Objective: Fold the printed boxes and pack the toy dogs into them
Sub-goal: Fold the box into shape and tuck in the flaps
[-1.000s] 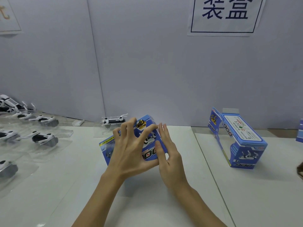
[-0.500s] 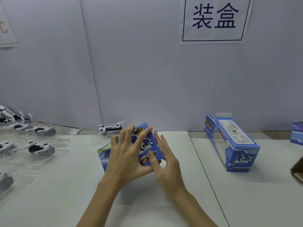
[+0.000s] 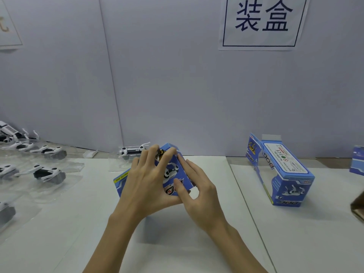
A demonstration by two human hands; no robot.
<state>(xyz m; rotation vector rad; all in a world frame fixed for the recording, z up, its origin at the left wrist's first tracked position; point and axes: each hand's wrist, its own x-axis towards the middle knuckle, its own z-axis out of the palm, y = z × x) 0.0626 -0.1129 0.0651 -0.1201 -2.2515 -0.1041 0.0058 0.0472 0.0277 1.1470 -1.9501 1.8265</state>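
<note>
Both hands, left (image 3: 146, 184) and right (image 3: 199, 191), still clasp the blue box (image 3: 173, 172) between curled fingers

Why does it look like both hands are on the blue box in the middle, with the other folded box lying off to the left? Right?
Not quite. Both the left hand and right hand are on the blue box, but the head view shows the other folded box off to the right, not the left.

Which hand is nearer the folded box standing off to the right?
Right. The right hand is on the near end of the box being folded, on the side facing the standing box; the left hand lies farther away across it.
</note>
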